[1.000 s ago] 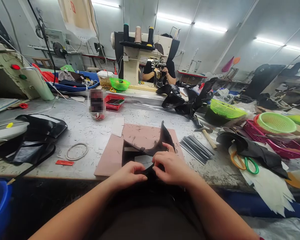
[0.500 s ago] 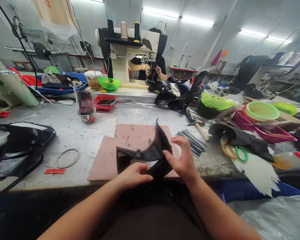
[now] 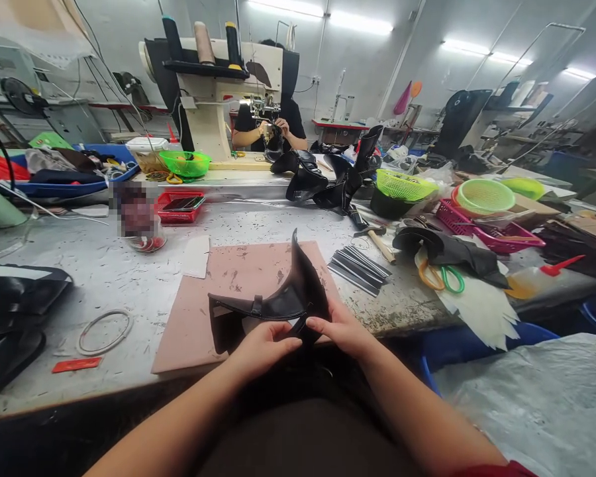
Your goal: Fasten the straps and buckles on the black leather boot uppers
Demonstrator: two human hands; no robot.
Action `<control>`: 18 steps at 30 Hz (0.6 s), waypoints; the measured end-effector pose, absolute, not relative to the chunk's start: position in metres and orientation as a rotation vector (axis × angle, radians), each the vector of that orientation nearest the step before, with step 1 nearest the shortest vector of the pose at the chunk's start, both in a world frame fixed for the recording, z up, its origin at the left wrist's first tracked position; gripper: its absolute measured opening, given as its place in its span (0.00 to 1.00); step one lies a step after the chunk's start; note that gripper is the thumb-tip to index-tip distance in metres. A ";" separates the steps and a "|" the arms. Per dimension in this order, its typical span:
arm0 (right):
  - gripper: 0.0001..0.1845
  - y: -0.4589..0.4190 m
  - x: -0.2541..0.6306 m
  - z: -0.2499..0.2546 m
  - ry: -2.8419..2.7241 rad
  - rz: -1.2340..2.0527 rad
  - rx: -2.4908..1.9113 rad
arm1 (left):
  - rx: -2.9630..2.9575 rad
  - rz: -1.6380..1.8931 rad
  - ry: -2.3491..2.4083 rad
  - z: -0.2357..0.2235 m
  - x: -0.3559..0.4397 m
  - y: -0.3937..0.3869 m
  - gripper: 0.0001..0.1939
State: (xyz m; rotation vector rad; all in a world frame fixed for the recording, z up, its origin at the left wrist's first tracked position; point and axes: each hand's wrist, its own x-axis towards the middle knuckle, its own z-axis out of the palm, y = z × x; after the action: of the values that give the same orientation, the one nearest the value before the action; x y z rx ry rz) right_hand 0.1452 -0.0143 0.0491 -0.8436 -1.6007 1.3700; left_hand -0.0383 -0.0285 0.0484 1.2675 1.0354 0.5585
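A black leather boot upper [image 3: 283, 301], with a small strap loop on its side and a tall pointed flap, stands at the near edge of a pinkish board [image 3: 193, 331]. My left hand [image 3: 265, 344] grips its lower near edge between thumb and fingers. On the other side my right hand [image 3: 340, 328] is closed on the same piece, thumb on top, its fingers partly hidden behind the leather. Both thumbs are close together at the near edge. Right of the board lies a fan of thin black-and-white strips [image 3: 360, 268].
A hammer [image 3: 381, 245] lies past the strips, with scissors [image 3: 451, 279] further right. A metal ring [image 3: 105, 331] and a red strip [image 3: 77, 365] are at left. Across the bench a person [image 3: 293, 122] works at a sewing machine [image 3: 203, 93]. Black boot pieces [image 3: 302, 182] lie near it.
My right hand has come down from its raised, spread position and closed on the boot upper. My left hand keeps its grip. The camera view has turned to the right.
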 end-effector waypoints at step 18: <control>0.28 -0.013 0.144 0.041 -1.348 1.530 -0.828 | 1.121 0.755 0.958 0.038 -0.026 -0.034 0.20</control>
State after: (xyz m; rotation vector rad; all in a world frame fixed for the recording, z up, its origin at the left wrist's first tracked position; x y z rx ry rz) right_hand 0.1441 -0.0129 0.0413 -0.8281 -1.3482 1.5295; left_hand -0.0260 -0.0335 0.0375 1.1212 0.9579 0.7553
